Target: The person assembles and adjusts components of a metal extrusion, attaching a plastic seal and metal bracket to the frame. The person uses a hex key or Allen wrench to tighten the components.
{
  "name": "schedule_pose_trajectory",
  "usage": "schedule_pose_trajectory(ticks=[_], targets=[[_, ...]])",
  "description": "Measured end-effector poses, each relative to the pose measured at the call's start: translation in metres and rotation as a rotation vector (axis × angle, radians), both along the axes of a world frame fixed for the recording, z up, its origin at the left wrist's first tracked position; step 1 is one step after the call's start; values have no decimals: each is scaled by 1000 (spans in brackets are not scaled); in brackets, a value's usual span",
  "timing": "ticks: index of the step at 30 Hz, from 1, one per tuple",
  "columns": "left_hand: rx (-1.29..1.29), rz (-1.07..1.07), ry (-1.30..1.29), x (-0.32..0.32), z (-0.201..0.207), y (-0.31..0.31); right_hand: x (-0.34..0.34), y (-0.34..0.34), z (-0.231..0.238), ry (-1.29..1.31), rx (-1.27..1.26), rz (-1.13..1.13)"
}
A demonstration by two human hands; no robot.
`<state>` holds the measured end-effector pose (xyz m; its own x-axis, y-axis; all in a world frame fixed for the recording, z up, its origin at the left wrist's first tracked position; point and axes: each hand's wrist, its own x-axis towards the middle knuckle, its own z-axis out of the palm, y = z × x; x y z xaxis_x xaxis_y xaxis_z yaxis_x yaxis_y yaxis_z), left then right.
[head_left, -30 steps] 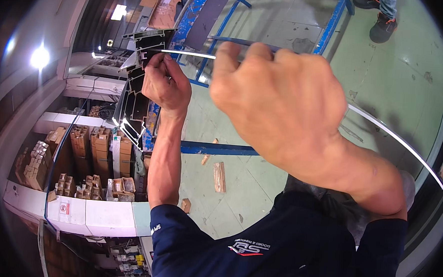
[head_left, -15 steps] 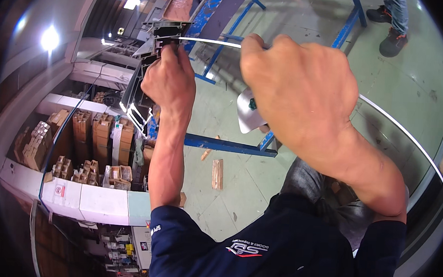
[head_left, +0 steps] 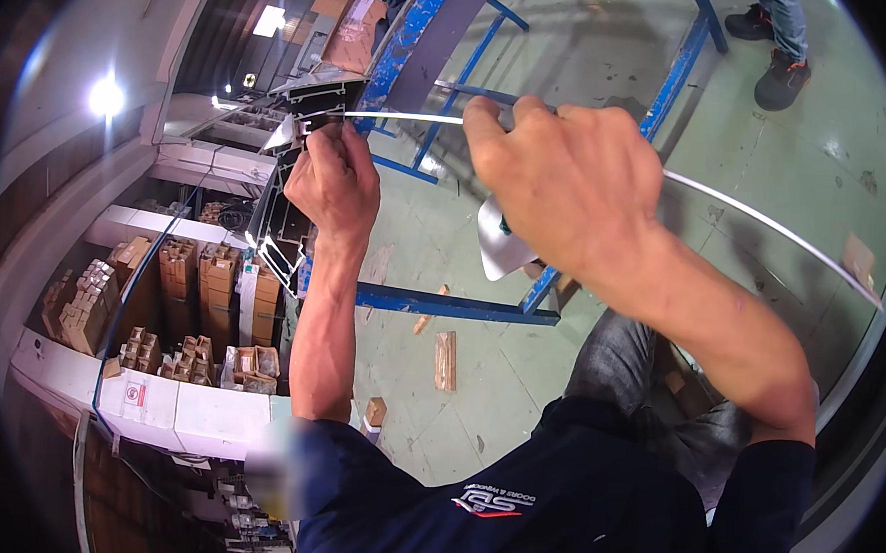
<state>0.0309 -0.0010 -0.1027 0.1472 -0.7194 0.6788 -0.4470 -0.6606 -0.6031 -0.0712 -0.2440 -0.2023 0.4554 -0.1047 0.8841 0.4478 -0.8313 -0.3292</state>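
My right hand [head_left: 568, 183] is closed around a long, thin white strip [head_left: 757, 214]. One end of the strip reaches the open end of a dark window-frame profile [head_left: 317, 98] at upper left; the other bends away to the right. Beneath that hand shows a silver metal plate [head_left: 498, 244] with a bit of green beside it; whether the hand also holds it I cannot tell. My left hand [head_left: 336, 184] is curled shut against the profile's end, just below the strip's tip. What its fingers grip is hidden.
A blue metal stand [head_left: 442, 302] with chipped paint is around and under the profiles. Wood pieces [head_left: 446, 361] lie on the green floor. Racks with cardboard-wrapped bundles [head_left: 178, 275] line the left. A person's shoes [head_left: 782, 82] show at upper right.
My right hand has moved slightly left and down with the strip, whose left end now sits lower. My left hand has also dropped a little, and the view has shifted slightly.
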Motion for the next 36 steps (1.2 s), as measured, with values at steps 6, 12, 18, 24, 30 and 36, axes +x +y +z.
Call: schedule_pose_trajectory(ticks=[6, 12, 18, 24, 30, 36], targets=[[31, -61, 1, 1, 3, -1, 17, 6, -19, 90, -7, -58], [61, -115, -19, 6, 6, 6, 29, 7, -31, -14, -10, -78], [97, -154, 13, 7, 6, 3, 33, 5, -36, 26, 33, -46], [117, -166, 3, 5, 12, 7, -30, 17, 40, 254, -191, -143], [208, -86, -11, 1, 5, -6, 15, 11, -22, 108, 7, -76], [233, -77, -76, -7, 8, 0, 12, 6, -16, 105, 32, -45]])
